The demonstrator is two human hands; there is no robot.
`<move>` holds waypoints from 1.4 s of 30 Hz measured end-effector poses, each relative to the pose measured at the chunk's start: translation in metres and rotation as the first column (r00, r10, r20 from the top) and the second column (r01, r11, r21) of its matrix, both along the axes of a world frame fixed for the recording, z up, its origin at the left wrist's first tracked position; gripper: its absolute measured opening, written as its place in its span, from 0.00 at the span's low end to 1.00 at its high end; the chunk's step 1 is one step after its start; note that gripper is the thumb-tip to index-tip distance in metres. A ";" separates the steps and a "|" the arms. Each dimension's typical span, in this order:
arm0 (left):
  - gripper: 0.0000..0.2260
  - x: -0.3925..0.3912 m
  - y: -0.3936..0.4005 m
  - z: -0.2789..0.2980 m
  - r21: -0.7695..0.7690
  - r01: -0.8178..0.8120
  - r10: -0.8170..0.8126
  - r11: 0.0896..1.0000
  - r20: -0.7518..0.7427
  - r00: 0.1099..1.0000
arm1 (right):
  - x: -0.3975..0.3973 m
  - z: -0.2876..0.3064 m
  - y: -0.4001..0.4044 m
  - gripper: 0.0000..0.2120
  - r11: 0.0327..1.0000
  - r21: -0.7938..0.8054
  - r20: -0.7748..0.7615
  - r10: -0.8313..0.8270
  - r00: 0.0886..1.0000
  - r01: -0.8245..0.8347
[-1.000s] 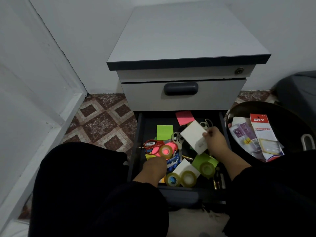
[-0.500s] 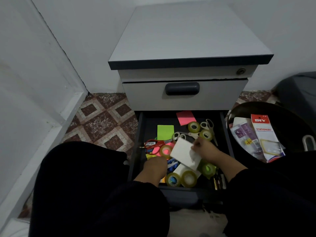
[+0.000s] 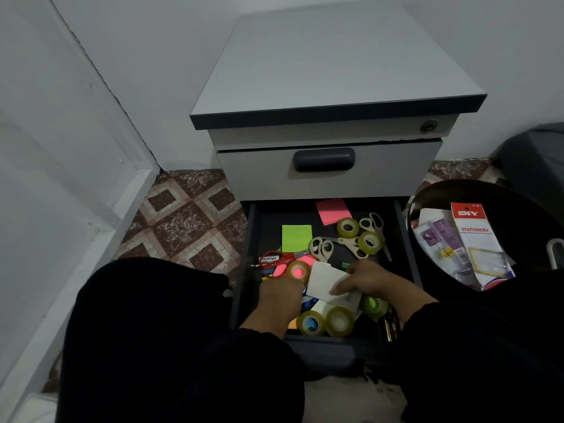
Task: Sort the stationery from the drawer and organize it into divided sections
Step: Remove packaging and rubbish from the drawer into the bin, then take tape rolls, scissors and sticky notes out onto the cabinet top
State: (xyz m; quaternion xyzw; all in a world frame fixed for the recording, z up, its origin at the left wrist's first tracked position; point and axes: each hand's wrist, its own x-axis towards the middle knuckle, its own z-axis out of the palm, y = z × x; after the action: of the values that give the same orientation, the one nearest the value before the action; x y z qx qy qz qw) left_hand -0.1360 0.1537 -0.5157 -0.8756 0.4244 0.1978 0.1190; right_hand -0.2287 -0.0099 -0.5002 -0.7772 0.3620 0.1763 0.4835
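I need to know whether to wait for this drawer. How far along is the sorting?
Early. Some packets already lie in the dark tub beside the cabinet. In hand: the right hand holds a white card over the clutter; the left hand reaches in beside it. Left: tape rolls, scissors and sticky notes still lie mixed in the drawer, and no dividers show.

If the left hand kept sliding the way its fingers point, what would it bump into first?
Probably the tape roll with the pink middle, just past the left hand. The fingertips are hidden and depth is unclear, so they may already touch it.
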 end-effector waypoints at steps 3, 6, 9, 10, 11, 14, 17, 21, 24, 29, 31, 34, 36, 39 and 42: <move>0.17 0.008 0.000 0.008 0.020 -0.014 0.015 1.000 -0.043 0.999 | 0.000 -0.001 0.001 0.21 0.998 -0.029 -0.039 0.049 0.998 -0.050; 0.20 0.026 -0.004 0.017 0.123 -0.049 0.071 0.991 -0.178 0.982 | 0.002 -0.003 0.000 0.21 0.999 -0.008 -0.061 0.046 0.997 -0.047; 0.20 0.045 -0.007 0.027 0.126 -0.135 0.165 0.983 -0.270 0.949 | 0.003 -0.004 -0.004 0.19 0.999 0.021 -0.060 0.028 0.998 -0.026; 0.19 0.050 -0.007 0.030 0.097 -0.182 0.202 0.979 -0.285 0.937 | 0.004 -0.003 -0.005 0.18 0.999 0.031 -0.062 0.017 0.998 -0.015; 0.19 0.055 -0.008 0.032 0.057 -0.225 0.232 0.973 -0.296 0.927 | 0.004 -0.003 -0.007 0.18 0.999 0.040 -0.063 0.012 0.998 -0.010; 0.20 0.062 -0.011 0.031 -0.127 -0.358 0.309 0.925 -0.295 0.904 | 0.003 -0.004 -0.009 0.19 0.998 0.060 -0.067 0.006 0.998 -0.002; 0.16 0.060 -0.016 0.020 -0.288 -0.406 0.355 0.867 -0.215 0.910 | 0.001 -0.006 -0.009 0.20 0.997 0.073 -0.068 -0.009 0.998 0.014; 0.15 0.056 -0.018 -0.002 -0.309 -0.366 0.313 0.878 -0.208 0.927 | 0.001 -0.008 -0.010 0.16 0.997 0.080 -0.042 -0.016 0.999 0.019; 0.15 0.056 -0.016 -0.010 -0.285 -0.369 0.322 0.885 -0.198 0.926 | 0.002 -0.004 -0.011 0.06 0.997 0.081 -0.021 -0.019 1.000 0.021; 0.17 0.060 -0.013 -0.005 -0.333 -0.380 0.343 0.863 -0.167 0.924 | -0.001 0.008 -0.016 0.10 0.991 0.096 0.053 -0.101 0.993 0.096; 0.16 0.060 -0.014 0.000 -0.351 -0.436 0.379 0.829 -0.221 0.898 | -0.003 0.013 -0.018 0.11 0.986 0.109 0.084 -0.138 0.987 0.129; 0.13 0.062 -0.014 0.014 -0.353 -0.487 0.399 0.799 -0.296 0.868 | -0.005 0.024 -0.018 0.05 0.975 0.157 0.148 -0.178 0.973 0.155; 0.12 0.063 -0.012 0.026 -0.379 -0.521 0.399 0.765 -0.355 0.845 | -0.006 0.034 -0.019 0.04 0.962 0.197 0.198 -0.226 0.954 0.188; 0.09 0.062 -0.006 0.050 -0.478 -0.574 0.390 0.665 -0.434 0.812 | -0.004 0.051 -0.019 0.06 0.941 0.242 0.297 -0.304 0.905 0.237; 0.07 0.061 0.000 0.081 -0.570 -0.649 0.348 0.504 -0.554 0.756 | -0.002 0.076 -0.017 0.07 0.920 0.281 0.399 -0.371 0.839 0.273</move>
State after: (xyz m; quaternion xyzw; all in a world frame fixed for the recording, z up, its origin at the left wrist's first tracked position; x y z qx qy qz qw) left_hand -0.0749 0.1536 -0.4344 -0.8771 0.2031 0.1961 -0.3886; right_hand -0.2309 -0.0270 -0.4240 -0.6680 0.3466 -0.0525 0.6565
